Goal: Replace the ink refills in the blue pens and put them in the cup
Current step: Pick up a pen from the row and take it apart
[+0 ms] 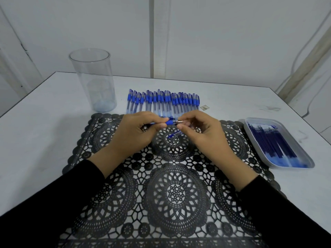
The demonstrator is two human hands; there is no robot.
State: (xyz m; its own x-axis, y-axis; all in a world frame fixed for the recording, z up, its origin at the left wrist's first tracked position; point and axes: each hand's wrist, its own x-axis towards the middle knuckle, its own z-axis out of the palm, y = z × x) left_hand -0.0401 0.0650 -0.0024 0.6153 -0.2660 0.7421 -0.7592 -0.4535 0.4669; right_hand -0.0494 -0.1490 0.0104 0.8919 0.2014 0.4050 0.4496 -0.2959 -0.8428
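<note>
My left hand (133, 133) grips a blue pen (170, 122) by its barrel, held level above the black lace mat (172, 194). My right hand (200, 129) pinches the pen's tip end with thumb and fingers. A blue pen cap (174, 134) lies on the mat just under my hands. A row of several capped blue pens (163, 102) lies on the table behind the mat. A tall clear plastic cup (93, 79) stands upright at the back left, with nothing in it. A white tray (308, 158) with several dark blue ink refills (272, 142) sits at the right.
The white table (44, 131) ends at a wall behind and drops off at the left and right edges. A small scrap (204, 107) lies right of the pen row. Cables run down the wall at the far right.
</note>
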